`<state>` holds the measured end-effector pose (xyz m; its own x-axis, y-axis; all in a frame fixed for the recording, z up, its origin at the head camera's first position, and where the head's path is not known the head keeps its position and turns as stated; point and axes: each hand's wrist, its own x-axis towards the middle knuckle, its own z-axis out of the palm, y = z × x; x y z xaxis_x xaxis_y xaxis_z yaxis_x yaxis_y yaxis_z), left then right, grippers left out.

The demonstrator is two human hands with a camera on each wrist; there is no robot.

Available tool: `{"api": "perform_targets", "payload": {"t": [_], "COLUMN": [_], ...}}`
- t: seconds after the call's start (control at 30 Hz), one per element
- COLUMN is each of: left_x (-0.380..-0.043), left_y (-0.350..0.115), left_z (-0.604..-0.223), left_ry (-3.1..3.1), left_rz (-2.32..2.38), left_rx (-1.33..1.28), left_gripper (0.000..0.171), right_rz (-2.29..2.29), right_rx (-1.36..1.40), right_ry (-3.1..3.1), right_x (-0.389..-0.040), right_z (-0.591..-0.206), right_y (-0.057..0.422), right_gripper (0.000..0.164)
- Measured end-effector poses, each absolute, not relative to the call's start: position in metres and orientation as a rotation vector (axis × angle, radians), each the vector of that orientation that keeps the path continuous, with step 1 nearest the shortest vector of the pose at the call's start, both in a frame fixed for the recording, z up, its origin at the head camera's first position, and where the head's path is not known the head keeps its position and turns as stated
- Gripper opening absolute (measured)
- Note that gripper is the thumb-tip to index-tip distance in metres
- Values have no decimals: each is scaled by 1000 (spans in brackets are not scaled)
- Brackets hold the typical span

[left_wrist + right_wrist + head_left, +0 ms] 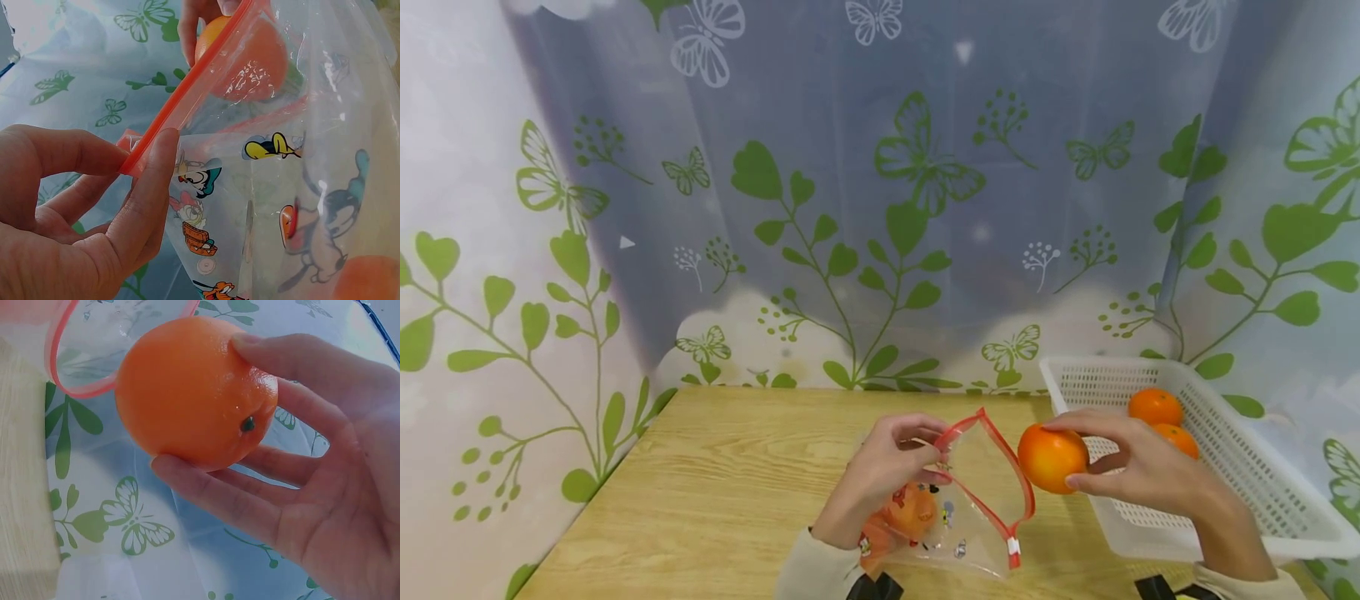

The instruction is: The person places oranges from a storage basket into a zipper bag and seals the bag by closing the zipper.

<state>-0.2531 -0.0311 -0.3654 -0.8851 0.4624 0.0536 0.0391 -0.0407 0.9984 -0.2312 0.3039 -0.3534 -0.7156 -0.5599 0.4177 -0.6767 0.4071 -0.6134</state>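
A person's right hand (1138, 462) holds an orange (1051, 458) between thumb and fingertips at the mouth of a clear plastic bag (979, 543), where we see the left hand (891, 458) pinching the bag's red zip edge (187, 87) between thumb and forefinger. The fruit lies between the two hands, directly in the right hand's grip and just beyond the bag's far edge from the left; we cannot tell whether it touches the plastic. From the left wrist we see part of it through the film, and from the right wrist its green stem spot (248, 424). Another orange (913, 510) sits inside the bag, below the left hand. Behind the right hand, two oranges (1156, 407) lie in a white basket (1138, 533) on the wooden table (722, 475).
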Motion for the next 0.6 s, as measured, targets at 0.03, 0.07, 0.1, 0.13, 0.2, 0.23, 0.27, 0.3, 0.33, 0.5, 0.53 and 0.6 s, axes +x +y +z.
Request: {"api": "perform_targets", "payload": {"t": [0.03, 0.07, 0.1, 0.13, 0.2, 0.23, 0.27, 0.3, 0.33, 0.5, 0.53, 0.6], "left_x": [-253, -253, -253, -253, -253, -253, -254, -254, -254, -253, -252, -252], "left_y": [-31, -31, -31, -31, -30, -30, -30, -30, -30, -31, -31, -31], "left_z": [-365, -365, -365, -365, -364, -364, -364, -364, -364, -365, -365, -365], "left_ry": [1939, 1935, 1934, 1935, 1935, 1935, 1935, 1936, 1936, 1925, 1926, 1928], "left_rz": [2000, 2002, 2003, 2002, 2002, 2002, 2001, 2001, 2002, 2008, 2008, 2008], "left_rx": [533, 533, 533, 534, 536, 537, 539, 539, 537, 525, 524, 526], "left_gripper": [27, 27, 26, 26, 26, 26, 26, 26, 26, 26, 26, 26], "right_rz": [1201, 1199, 1198, 1194, 1185, 1181, 1178, 1175, 1174, 1202, 1210, 1207], "right_rx": [1117, 1127, 1132, 1136, 1142, 1143, 1144, 1141, 1137, 1145, 1147, 1153], "right_ry": [-2505, -2499, -2496, -2491, -2482, -2478, -2476, -2476, -2476, -2482, -2484, -2483], "right_x": [-231, -231, -232, -232, -232, -232, -233, -233, -233, -231, -231, -230], "right_z": [-354, -354, -354, -354, -353, -353, -354, -354, -354, -355, -355, -355], "right_y": [303, 302, 302, 301, 299, 297, 296, 295, 293, 289, 288, 286], "right_gripper": [57, 57, 57, 58, 57, 57, 57, 57, 57, 56, 56, 57]}}
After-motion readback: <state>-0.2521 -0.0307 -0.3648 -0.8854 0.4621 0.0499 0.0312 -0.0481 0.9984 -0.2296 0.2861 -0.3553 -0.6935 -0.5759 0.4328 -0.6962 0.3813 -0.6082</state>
